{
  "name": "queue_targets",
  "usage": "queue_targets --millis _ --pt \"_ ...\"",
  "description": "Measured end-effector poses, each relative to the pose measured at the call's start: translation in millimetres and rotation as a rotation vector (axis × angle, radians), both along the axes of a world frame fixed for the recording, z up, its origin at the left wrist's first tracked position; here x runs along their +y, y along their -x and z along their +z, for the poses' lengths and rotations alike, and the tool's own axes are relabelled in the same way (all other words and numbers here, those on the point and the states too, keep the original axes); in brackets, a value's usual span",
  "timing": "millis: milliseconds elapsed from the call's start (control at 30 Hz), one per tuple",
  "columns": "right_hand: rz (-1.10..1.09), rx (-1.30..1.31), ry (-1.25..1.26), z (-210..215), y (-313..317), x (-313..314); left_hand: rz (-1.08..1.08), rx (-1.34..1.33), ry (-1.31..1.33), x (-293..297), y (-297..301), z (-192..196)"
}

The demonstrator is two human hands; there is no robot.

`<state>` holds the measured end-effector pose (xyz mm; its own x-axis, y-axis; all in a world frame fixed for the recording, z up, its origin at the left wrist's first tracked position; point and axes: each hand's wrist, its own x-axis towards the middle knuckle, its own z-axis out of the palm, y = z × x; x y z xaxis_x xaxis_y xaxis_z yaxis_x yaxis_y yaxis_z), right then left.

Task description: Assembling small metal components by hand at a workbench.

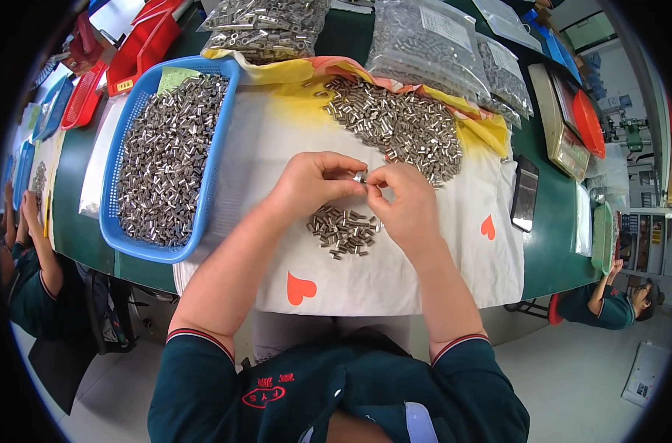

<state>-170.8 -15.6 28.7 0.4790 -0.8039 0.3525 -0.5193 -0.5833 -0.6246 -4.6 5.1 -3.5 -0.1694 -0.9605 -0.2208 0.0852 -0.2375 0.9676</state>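
1. A cloth [373, 292] lies on the worktop [554, 255].
2. At its left, a basket [159, 254] holds metal pieces [166, 162].
3. On it, a large pile [402, 125] lies behind a small pile [342, 232].
4. Behind: bags [421, 55].
5. Right: a flat device [525, 192].

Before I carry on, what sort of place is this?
Likely a small-parts factory or workshop: a blue plastic basket filled with small silver metal cylinders, a large clear plastic bag of metal parts on the green table, and another person in a matching dark-green shirt.

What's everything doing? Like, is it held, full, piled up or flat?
Left hand: pinching a small metal part.
Right hand: curled beside that part.
Blue basket: filled.
Big metal pile: heaped, loose.
Small metal pile: loose, low.
White cloth: spread out.
Large plastic bag: filled.
Black phone: lying flat.
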Motion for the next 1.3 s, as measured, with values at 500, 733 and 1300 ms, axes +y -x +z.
queue_targets --millis 500,733,1300 --pt "-0.032 -0.147 -0.223 0.0 3.0 0.2 0.024 -0.002 -0.02 0.5 1.9 3.0" --pt "-0.038 -0.163 -0.303 4.0 5.1 1.4 0.007 -0.01 0.046 2.9 2.8 6.7" --pt "0.013 -0.106 -0.618 2.0 16.4 -10.8 -0.077 0.073 -0.039 4.2 -0.1 7.9"
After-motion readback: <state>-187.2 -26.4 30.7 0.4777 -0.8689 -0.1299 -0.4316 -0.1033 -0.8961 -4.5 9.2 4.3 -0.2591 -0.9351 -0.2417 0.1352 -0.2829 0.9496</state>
